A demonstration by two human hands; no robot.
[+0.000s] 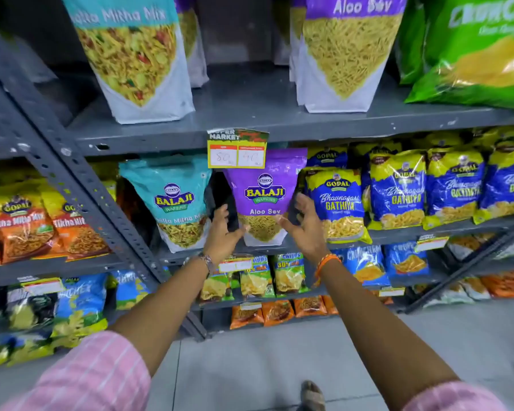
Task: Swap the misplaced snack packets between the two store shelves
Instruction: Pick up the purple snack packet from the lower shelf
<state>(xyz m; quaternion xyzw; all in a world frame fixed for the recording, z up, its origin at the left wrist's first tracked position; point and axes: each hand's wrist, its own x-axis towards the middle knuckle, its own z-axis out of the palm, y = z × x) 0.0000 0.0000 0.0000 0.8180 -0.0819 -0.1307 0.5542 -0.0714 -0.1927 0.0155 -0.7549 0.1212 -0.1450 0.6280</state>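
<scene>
We are at the reach-in step: both hands frame the purple Aloo Sev pouch (264, 197), which stands upright on the middle shelf (398, 232) between the teal Mitha Mix pouch (180, 203) and the blue Gathiya bags (336, 206). Our left hand (221, 235) has an open grip, fingers spread, thumb at or just short of the pouch's lower left corner; we cannot tell if it touches. Our right hand (304, 226) is likewise open and holds nothing, palm turned toward the pouch's right edge. Neither grip has closed.

The next move, we judge, calls for pressing both palms onto the pouch's sides and drawing it forward, clear of the price tag (237, 149) hanging over its top.

The pouch is glossy film, flat-bottomed and plump, so it will likely give under pressure. The shelves are grey painted metal with a perforated upright (80, 185). Larger matching pouches stand on the upper shelf (250, 134).
</scene>
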